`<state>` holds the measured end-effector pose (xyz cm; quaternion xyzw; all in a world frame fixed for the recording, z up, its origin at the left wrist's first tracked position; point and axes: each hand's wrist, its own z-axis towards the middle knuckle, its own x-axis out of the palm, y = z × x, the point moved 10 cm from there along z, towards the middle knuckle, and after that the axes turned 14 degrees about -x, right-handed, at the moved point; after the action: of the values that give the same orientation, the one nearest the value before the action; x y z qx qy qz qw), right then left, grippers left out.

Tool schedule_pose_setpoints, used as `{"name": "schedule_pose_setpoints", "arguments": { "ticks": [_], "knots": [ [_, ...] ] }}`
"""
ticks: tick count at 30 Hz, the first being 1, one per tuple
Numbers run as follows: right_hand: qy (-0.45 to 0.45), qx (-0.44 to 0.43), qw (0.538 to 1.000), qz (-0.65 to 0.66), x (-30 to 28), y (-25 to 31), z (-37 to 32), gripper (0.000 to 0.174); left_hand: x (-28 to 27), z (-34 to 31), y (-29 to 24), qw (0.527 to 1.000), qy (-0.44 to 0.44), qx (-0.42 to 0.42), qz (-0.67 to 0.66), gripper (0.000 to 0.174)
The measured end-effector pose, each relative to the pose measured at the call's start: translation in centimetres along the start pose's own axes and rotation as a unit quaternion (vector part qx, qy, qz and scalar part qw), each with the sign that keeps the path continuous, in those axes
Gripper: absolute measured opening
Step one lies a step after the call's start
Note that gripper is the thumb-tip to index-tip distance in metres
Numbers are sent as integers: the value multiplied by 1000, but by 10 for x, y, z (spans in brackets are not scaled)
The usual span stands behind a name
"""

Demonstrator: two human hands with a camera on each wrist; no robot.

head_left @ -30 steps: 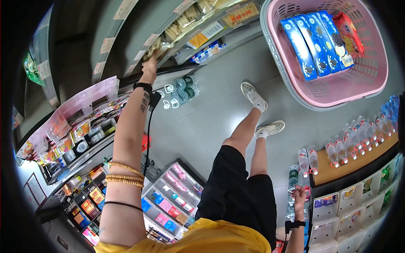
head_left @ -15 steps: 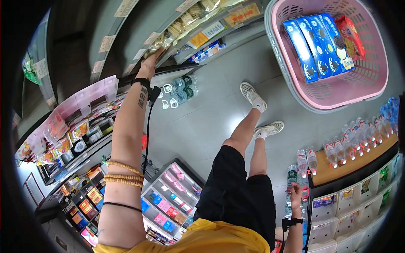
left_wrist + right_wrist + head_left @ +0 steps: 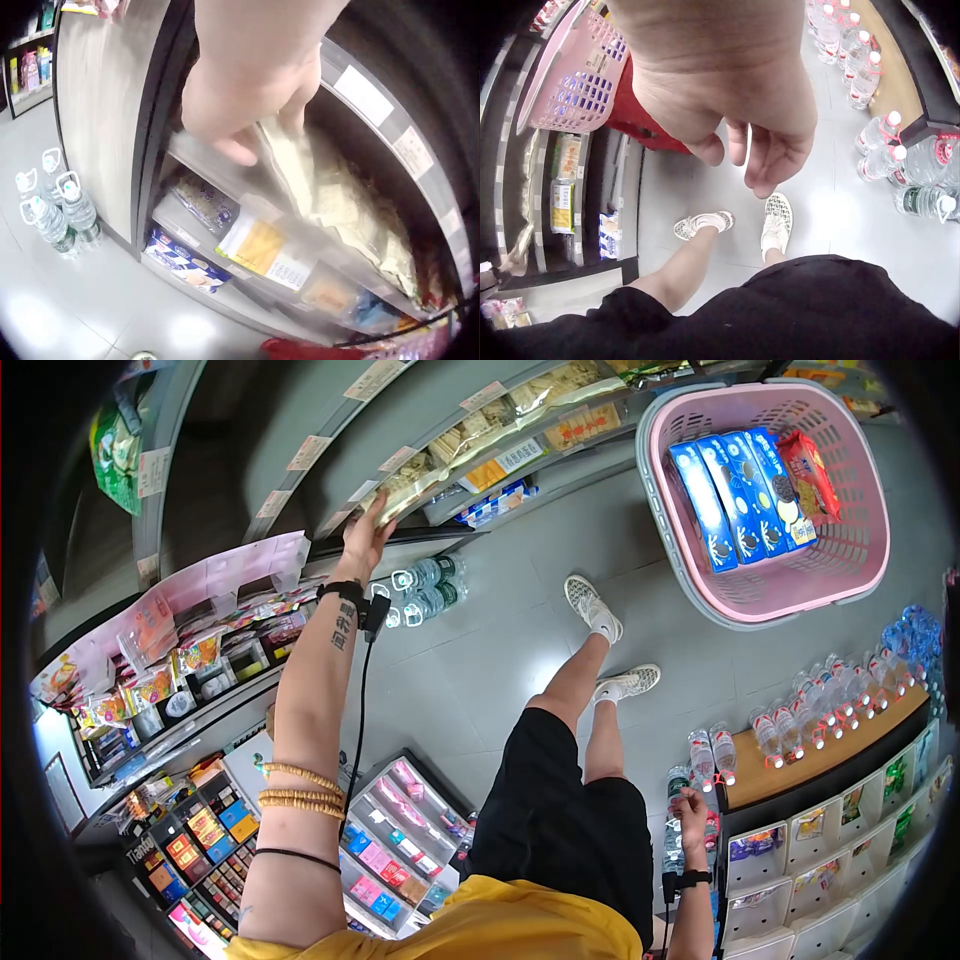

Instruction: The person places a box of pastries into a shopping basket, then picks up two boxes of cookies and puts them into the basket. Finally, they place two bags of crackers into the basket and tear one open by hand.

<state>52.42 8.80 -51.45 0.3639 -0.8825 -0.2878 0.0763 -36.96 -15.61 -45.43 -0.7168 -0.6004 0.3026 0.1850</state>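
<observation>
My left hand (image 3: pixel 368 545) reaches to a shelf at the upper left in the head view. In the left wrist view its thumb lies on one side of a pale, clear-wrapped packet (image 3: pixel 289 161), with the other fingers partly hidden behind it. More pale packets (image 3: pixel 356 214) lie beside it on that shelf. My right hand (image 3: pixel 692 815) hangs low at the right, its fingers loosely curled and holding nothing in the right wrist view. Upright water bottles (image 3: pixel 702 760) stand close by that hand in the head view.
A pink basket (image 3: pixel 845 555) at the upper right holds several blue biscuit boxes (image 3: pixel 745 500) and a red packet (image 3: pixel 808 475). Large water bottles (image 3: pixel 425 600) stand on the floor by the shelf end. Bottles line a wooden ledge (image 3: pixel 800 775) above a white rack (image 3: pixel 800 855).
The head view has shifted, so shelves and basket sit differently. My left hand shows more fully at the shelf edge, with its fingers more in sight. My right hand still hangs low.
</observation>
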Motion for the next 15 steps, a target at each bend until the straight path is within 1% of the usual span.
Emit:
{"name": "schedule_pose_setpoints", "arguments": {
  "ticks": [2,3,6,7,8,10,12,13,14,15],
  "knots": [
    [7,-6,1000,-10,2,6,3,24,-2,-1,13,998,51,-11,-30,44],
    [1,-4,1000,-9,4,14,4,23,-4,-7,18,998,45,-3,-49,38],
    [34,-71,997,0,19,52,18,22,-19,-19,38,994,47,-5,-97,60],
    [29,-64,997,-6,23,61,23,22,-23,-24,47,994,54,-22,-97,74],
    [40,-73,996,-18,30,75,28,22,-25,-29,57,991,63,-30,-112,76],
    [62,-87,993,-42,48,102,38,22,-29,-46,75,988,94,-54,-112,70],
    [97,-109,988,-51,76,132,51,25,-25,-91,92,983,91,-70,-144,37],
    [121,-123,983,-62,92,146,57,25,-19,-122,101,978,94,-82,-166,34],
    [144,-136,977,-74,111,160,63,25,-22,-136,123,972,119,-106,-175,30],
    [170,-150,973,-51,135,180,66,26,-25,-152,147,958,122,-133,-224,27]
  ]
}}
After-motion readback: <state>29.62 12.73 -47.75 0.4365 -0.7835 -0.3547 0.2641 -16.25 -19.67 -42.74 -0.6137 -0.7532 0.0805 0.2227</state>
